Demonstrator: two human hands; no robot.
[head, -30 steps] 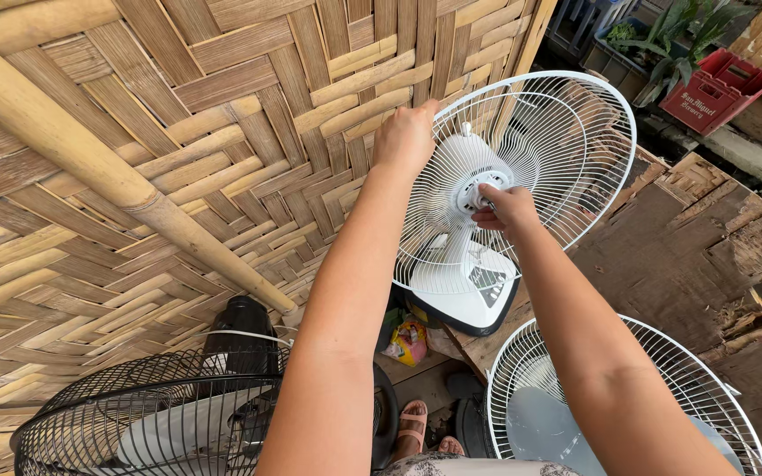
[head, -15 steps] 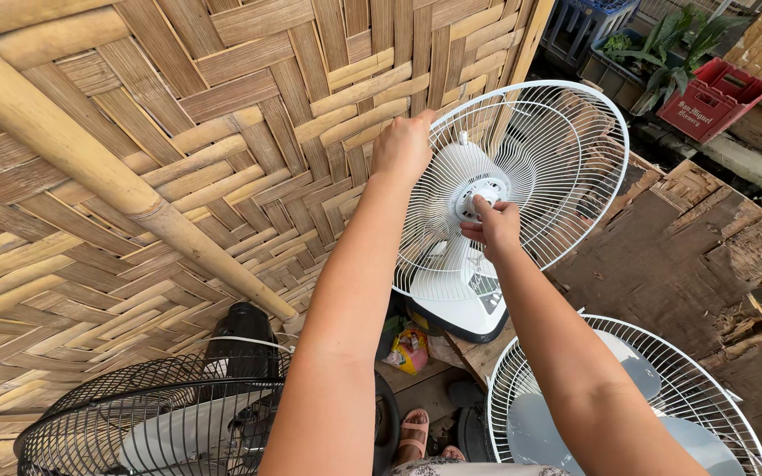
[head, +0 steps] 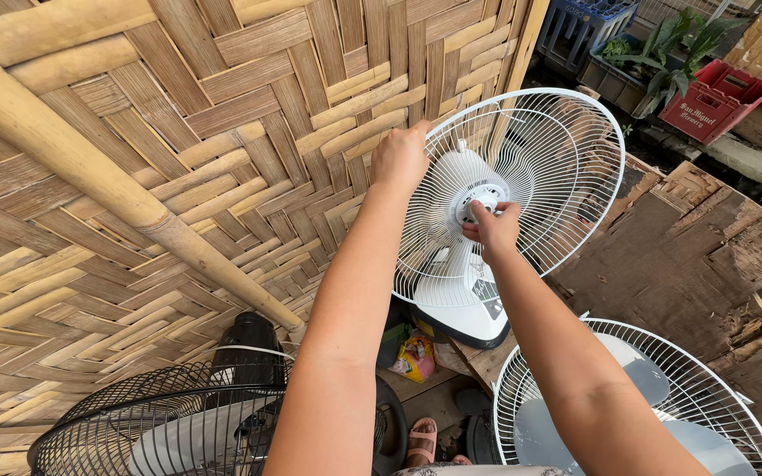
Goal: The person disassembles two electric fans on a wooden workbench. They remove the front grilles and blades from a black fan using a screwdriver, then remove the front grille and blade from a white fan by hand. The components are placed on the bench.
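Gripping a white round wire fan guard [head: 540,167] standing against the woven bamboo wall [head: 178,176].
Its rim is being clasped by the left hand [head: 401,157]; the white centre hub [head: 480,199] is being pinched by right hand [head: 491,227] fingers [head: 478,234].

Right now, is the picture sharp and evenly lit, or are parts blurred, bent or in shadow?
Head view: daylight, sharp around the left hand and right hand on the white fan; the bamboo pole bows from wide-lens distortion; the forearms loom large; the black fan sits in dimmer shade.

White wire fan guard [head: 566,167], black fan guard [head: 134,414], tan woven bamboo wall [head: 222,132], red crate [head: 714,99].
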